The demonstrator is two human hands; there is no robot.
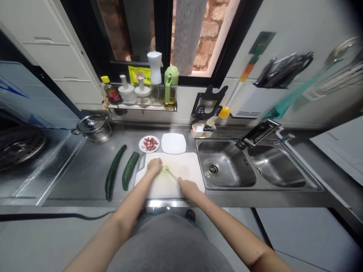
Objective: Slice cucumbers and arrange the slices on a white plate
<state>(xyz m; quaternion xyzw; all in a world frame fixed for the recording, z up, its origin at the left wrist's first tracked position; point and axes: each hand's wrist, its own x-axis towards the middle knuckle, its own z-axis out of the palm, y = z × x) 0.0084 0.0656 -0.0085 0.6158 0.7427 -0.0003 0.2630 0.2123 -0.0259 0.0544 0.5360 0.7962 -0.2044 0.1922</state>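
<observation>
— On the white, rectangular board (190, 164), seen from the head view, what sits between the two hands?

— You have a small, round, pale-green piece (165, 169) there, your left hand (154, 166) just to its left, your right hand (190, 189) farther off, to the right and closer to you.

— Which hand is nearer, and what does each hold?

— Your left is nearer. Its fingers curl beside the piece; whether they grip it, I cannot tell. Your right is closed round a slim, pale-bladed knife (172, 176).

— And the long axis?

— Your knife slants from your right hand away and leftward, its tip at the piece. Past the board's left edge, a long, dark-green cucumber (115, 172) and a shorter, dark-green cucumber (130, 171) both lie pointing roughly away from you.
</observation>
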